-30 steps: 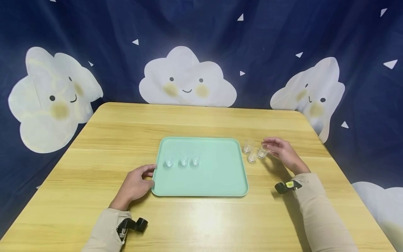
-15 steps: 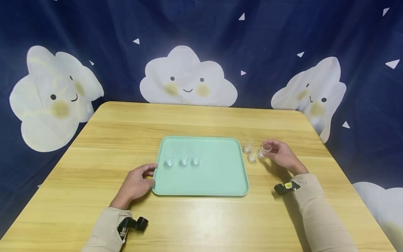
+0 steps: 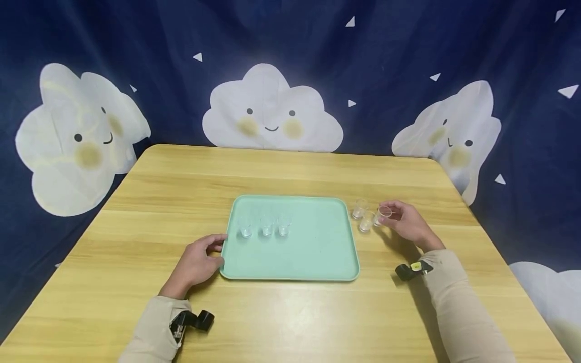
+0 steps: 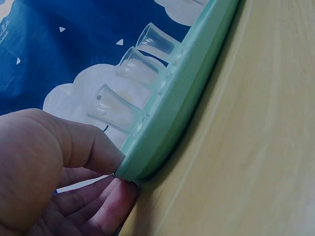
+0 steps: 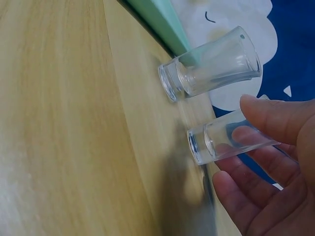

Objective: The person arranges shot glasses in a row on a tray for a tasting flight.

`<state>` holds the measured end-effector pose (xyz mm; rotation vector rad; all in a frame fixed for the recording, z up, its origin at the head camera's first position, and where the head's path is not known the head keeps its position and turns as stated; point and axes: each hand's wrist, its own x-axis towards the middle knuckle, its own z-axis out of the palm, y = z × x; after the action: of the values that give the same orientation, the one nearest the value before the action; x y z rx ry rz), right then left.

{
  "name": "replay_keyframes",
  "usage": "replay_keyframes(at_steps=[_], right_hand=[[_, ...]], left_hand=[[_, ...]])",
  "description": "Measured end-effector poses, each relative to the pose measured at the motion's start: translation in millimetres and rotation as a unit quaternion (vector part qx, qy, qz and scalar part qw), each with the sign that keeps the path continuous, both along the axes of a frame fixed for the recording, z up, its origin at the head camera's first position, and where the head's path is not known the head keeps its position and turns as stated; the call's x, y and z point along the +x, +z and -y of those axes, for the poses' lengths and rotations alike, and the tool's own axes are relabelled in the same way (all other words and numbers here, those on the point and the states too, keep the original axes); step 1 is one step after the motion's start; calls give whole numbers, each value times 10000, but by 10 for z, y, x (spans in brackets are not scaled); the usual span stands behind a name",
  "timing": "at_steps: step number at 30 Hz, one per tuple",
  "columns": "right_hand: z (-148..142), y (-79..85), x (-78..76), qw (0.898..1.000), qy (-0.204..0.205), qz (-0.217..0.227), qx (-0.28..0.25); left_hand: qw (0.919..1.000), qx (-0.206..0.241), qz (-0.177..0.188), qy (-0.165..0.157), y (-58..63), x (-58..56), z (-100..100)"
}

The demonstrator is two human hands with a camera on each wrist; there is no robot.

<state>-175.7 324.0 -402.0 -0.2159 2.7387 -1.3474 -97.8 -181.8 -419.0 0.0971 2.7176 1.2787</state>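
A mint-green tray lies on the table with three clear shot glasses standing in a row on its left part; one is the leftmost shot glass. My left hand holds the tray's left edge, thumb and fingers against the rim. Right of the tray, my right hand pinches a shot glass between thumb and fingers, around its upper part. Whether its base touches the table is hard to tell. Two other shot glasses, the back one and the front one, stand upright beside it.
The wooden table has rounded far corners. Behind it hangs a dark blue curtain with white clouds and triangles. Black wrist cameras are strapped on the left sleeve and the right sleeve.
My right thumb and fingers have closed around the shot glass at the right of the group. The left hand stays at the tray, and the view has shifted slightly.
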Motion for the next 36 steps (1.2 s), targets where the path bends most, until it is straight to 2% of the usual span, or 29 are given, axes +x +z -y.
replay_keyframes(at_steps=[8, 16, 22, 36], right_hand=[[4, 19, 10, 9999, -92, -36, 92], [9, -35, 47, 9999, -60, -99, 116], [-11, 46, 9, 9990, -199, -363, 171], [-5, 168, 27, 9990, -327, -304, -72]], left_hand=[[10000, -17, 27, 13, -10, -3, 1], [9999, -101, 94, 69, -49, 71, 7], [10000, 38, -48, 24, -26, 5, -7], [10000, -33, -64, 16, -22, -7, -1]])
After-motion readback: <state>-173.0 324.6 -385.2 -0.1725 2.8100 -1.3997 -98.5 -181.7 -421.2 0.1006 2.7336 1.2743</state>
